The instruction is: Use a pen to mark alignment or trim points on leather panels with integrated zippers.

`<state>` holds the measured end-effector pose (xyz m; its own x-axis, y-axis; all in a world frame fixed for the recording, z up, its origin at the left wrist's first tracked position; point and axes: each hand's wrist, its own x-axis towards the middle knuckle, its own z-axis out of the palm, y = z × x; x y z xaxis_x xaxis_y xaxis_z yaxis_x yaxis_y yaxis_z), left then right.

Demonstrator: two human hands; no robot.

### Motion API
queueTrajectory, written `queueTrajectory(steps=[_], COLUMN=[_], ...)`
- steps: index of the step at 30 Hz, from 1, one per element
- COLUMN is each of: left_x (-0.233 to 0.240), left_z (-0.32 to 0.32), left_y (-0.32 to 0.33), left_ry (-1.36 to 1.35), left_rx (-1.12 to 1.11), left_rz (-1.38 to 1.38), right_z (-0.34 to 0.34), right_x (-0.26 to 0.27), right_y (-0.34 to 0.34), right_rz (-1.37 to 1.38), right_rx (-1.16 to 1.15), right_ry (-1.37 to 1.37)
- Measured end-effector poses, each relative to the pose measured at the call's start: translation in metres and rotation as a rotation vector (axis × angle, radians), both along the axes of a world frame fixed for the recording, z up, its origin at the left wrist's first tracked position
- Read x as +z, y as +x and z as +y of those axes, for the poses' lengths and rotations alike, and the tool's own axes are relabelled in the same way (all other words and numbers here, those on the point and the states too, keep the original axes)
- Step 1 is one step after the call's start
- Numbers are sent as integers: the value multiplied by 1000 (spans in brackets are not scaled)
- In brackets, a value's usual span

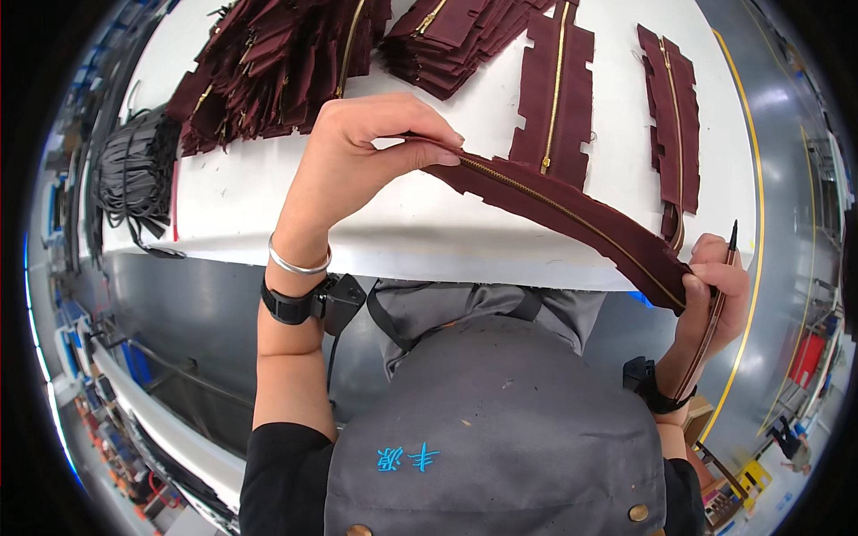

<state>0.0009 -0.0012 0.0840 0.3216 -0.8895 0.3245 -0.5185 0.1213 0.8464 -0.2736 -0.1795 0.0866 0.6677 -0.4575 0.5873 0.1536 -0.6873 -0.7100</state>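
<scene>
A maroon fabric strip with a metal zipper (556,208) is stretched slantwise between my two hands, over the table's front edge. My left hand (382,147) pinches its upper left end between thumb and fingers. At the lower right end, my right hand (714,288) pinches the strip between thumb and forefinger, and a slim brown pen with a dark tip (717,301) rests in the same hand, tip upward. Just beyond the held strip lies a notched maroon zipper panel (573,87). Another such panel (677,120) lies to the right, near my right hand.
Piles of maroon zipper pieces (268,74) cover the back left of the white table (234,194), with a second stack (456,47) beside them. A tied bundle of grey strips (134,167) sits at the left edge. A person (791,445) is far off at lower right.
</scene>
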Motion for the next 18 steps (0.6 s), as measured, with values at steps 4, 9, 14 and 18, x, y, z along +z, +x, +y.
queueTrajectory(steps=[4, 9, 14, 18], left_x=[1, -1, -21, -41], left_z=[1, -14, -22, -28], left_y=[1, 1, -8, -21], left_ry=[12, 51, 139, 212], left_rx=[58, 410, 238, 159], left_rz=[-70, 51, 98, 121], right_z=[2, -26, -85, -82], right_x=[-1, 4, -12, -31], right_y=[1, -7, 11, 20], right_rz=[-21, -20, -11, 237], right_rx=[-101, -547, -580, -638], right_ry=[-64, 164, 321, 21])
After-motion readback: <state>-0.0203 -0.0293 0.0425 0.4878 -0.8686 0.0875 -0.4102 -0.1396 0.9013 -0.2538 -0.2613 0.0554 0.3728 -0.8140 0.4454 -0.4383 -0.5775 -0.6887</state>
